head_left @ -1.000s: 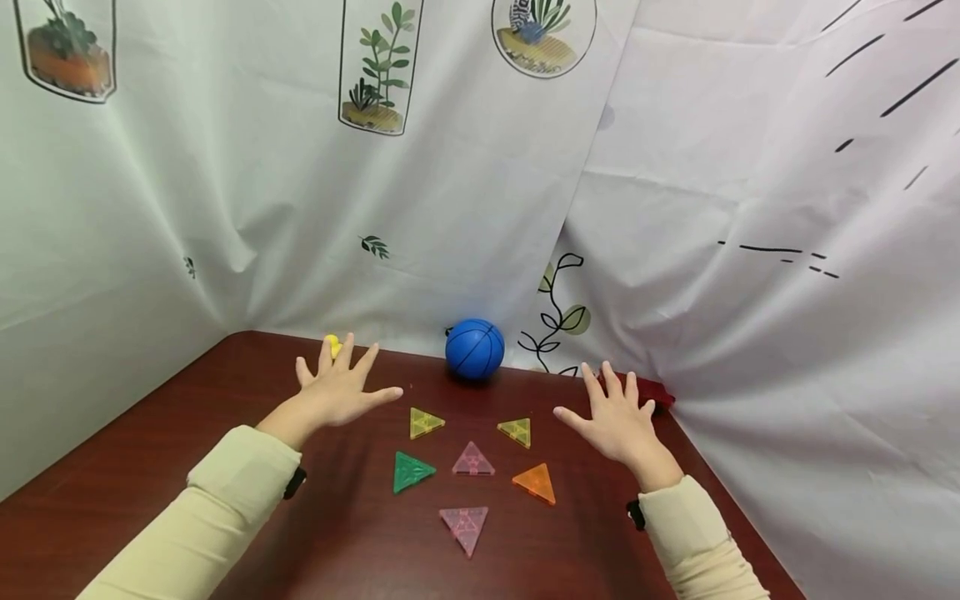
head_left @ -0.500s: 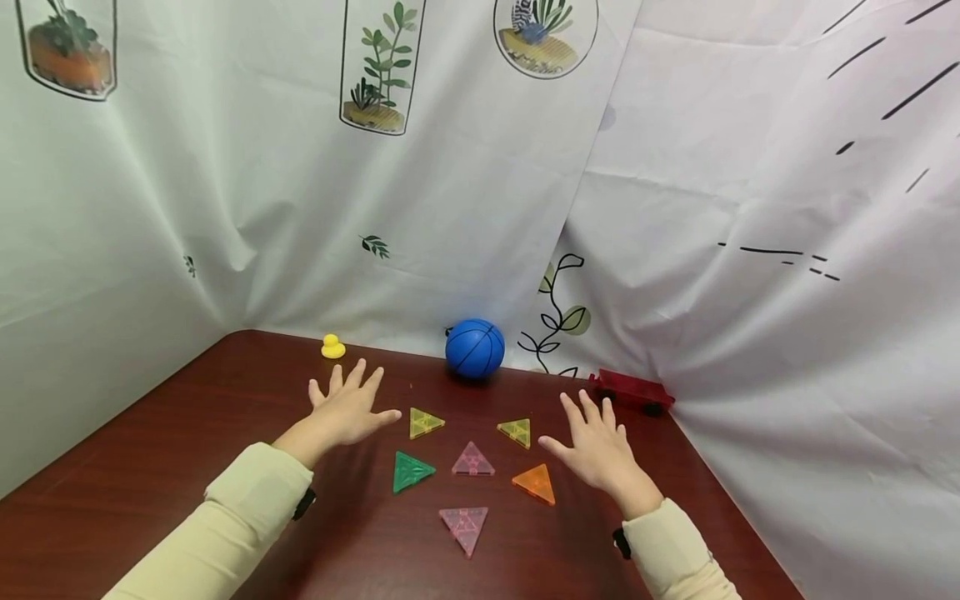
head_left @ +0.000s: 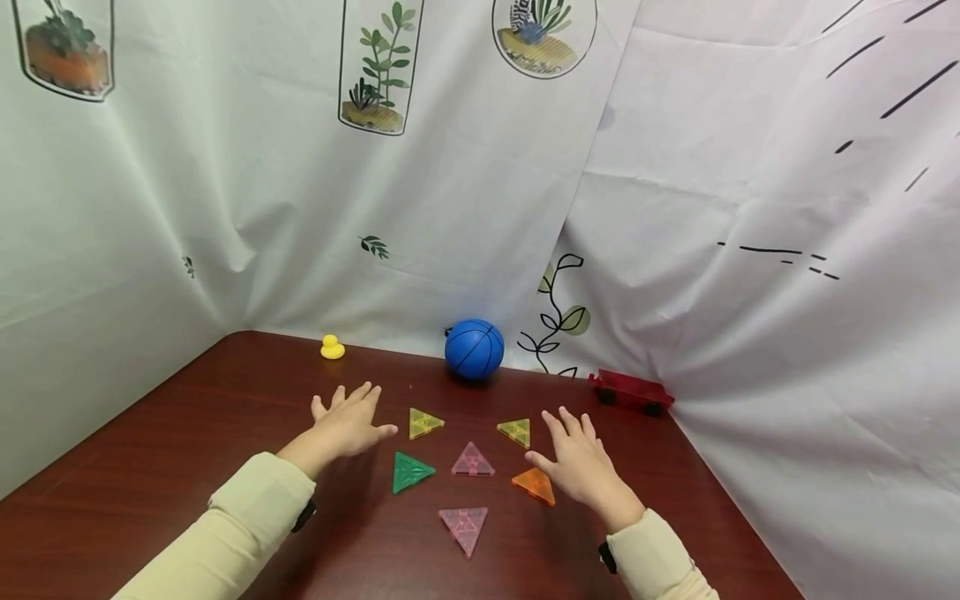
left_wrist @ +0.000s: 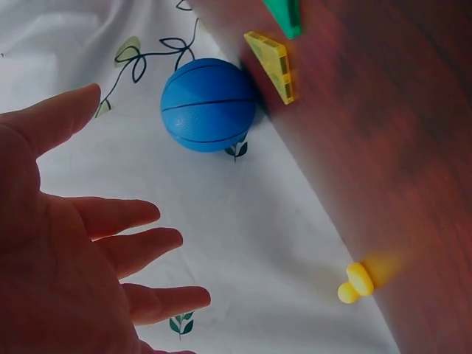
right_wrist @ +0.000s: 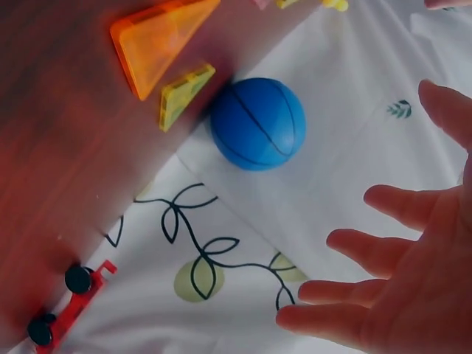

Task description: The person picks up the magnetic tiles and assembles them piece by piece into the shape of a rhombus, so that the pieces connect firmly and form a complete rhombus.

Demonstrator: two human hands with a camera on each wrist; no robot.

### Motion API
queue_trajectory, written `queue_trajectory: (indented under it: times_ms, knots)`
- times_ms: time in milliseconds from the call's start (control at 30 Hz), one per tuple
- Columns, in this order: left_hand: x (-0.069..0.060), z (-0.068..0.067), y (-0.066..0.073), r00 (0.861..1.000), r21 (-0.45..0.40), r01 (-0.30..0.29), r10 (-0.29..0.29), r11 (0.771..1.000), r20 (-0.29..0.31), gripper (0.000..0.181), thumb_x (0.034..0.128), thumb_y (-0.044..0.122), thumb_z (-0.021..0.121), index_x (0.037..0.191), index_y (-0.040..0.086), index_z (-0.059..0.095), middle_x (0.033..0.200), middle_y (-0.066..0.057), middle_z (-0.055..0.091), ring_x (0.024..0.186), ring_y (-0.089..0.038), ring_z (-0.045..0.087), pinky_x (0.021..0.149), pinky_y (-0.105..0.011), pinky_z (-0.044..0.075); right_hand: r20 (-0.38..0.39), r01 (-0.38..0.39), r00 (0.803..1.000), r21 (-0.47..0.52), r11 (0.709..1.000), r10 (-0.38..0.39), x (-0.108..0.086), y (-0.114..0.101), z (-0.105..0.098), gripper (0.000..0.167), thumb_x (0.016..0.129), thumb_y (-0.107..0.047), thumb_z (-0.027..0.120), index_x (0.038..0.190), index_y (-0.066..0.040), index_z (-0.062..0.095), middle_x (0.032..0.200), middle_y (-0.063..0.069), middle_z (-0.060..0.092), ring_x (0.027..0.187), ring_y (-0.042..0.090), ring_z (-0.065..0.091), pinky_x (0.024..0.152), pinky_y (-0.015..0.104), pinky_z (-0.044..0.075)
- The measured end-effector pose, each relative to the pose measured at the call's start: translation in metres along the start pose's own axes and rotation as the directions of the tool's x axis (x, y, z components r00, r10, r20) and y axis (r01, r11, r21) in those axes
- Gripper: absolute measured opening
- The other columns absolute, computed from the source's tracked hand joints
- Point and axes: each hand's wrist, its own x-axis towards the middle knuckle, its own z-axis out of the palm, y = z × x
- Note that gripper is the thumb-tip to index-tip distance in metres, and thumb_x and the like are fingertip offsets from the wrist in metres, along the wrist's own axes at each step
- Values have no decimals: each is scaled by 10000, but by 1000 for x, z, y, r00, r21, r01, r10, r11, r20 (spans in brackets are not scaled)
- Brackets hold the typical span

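Note:
My left hand hovers over the table left of the triangular tiles, its fingers spread and holding nothing. Nearest to it are the left yellow triangle tile and the green triangle tile. On the other side my right hand hangs above the table with fingers extended, just beside the orange triangle tile, whose right edge it partly covers. Another yellow triangle tile lies close to its thumb. Between the hands are a pink triangle tile and a nearer pink triangle tile.
A blue ball stands at the table's back edge, against a printed white curtain. At the back left sits a yellow rubber duck. A red toy wagon is at the back right of the dark wooden table.
Both hands have come down and nearer to the body, the right one also shifting left toward the orange tile. The duck and wagon, earlier partly covered by the hands, are in full view.

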Motion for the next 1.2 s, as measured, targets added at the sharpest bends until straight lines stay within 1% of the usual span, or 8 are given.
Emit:
queue_trajectory:
  times_ms: [167, 400, 700, 867, 933, 1000, 1100, 1200]
  knots:
    - [1, 7, 1, 1000, 1, 18, -18, 1000, 21, 715, 796, 385, 602, 1305, -39, 332, 1343, -229, 284, 1198, -505, 143, 883, -669, 19, 13, 19, 1000, 34, 999, -19, -2, -3, 9, 676, 779, -446, 597, 1303, -75, 385, 1342, 188, 296, 1209, 460, 196, 925, 587, 220]
    - [2, 15, 0, 998, 10, 41, -41, 999, 47, 672, 799, 361, 607, 1269, -63, 379, 1310, -224, 340, 1190, -489, 193, 881, -671, 56, 42, 35, 998, 39, 999, -37, -3, -7, 18, 673, 772, -454, 601, 1283, -63, 406, 1325, 196, 319, 1190, 457, 244, 912, 566, 270]
    - [2, 25, 1, 995, 19, 35, -36, 999, 90, 618, 797, 330, 617, 1248, -46, 423, 1261, -220, 399, 1157, -449, 283, 878, -661, 108, 67, 67, 995, 56, 996, -71, -5, -16, 28, 618, 778, -412, 612, 1247, -46, 445, 1277, 202, 377, 1161, 429, 314, 882, 551, 324]
    - [3, 30, 2, 994, 27, 27, -30, 999, 106, 584, 780, 308, 642, 1216, -37, 465, 1198, -196, 462, 1089, -400, 384, 835, -612, 209, 110, 97, 989, 48, 994, -102, -7, -21, 34, 546, 774, -372, 630, 1199, -57, 496, 1189, 190, 450, 1088, 363, 411, 821, 505, 398]
    - [4, 32, 3, 993, 31, 22, -26, 999, 113, 522, 760, 307, 663, 1139, -25, 527, 1113, -168, 516, 1001, -354, 457, 776, -557, 273, 137, 103, 985, 45, 994, -109, -7, -23, 36, 517, 772, -365, 636, 1173, -60, 521, 1149, 176, 472, 1052, 339, 441, 796, 484, 417]
    - [5, 35, 4, 992, 28, 17, -21, 999, 122, 406, 743, 311, 681, 984, -1, 585, 962, -112, 558, 867, -283, 501, 718, -499, 299, 164, 113, 979, 45, 993, -118, -8, -25, 38, 501, 771, -362, 638, 1155, -57, 537, 1113, 166, 488, 1023, 324, 462, 784, 470, 425]
    - [7, 40, 6, 991, 31, 11, -15, 999, 136, 282, 715, 320, 705, 756, 83, 558, 755, -27, 516, 699, -194, 469, 668, -442, 300, 191, 126, 973, 38, 991, -131, -7, -27, 43, 495, 764, -368, 643, 1136, -55, 553, 1067, 145, 509, 978, 298, 490, 777, 452, 435]
    - [8, 44, 8, 988, 34, -5, -1, 999, 151, 287, 706, 312, 714, 676, 107, 515, 682, -9, 474, 650, -179, 438, 652, -429, 305, 202, 147, 968, 23, 989, -148, -7, -29, 46, 486, 755, -375, 649, 1108, -50, 569, 1002, 120, 528, 908, 270, 516, 748, 437, 451]
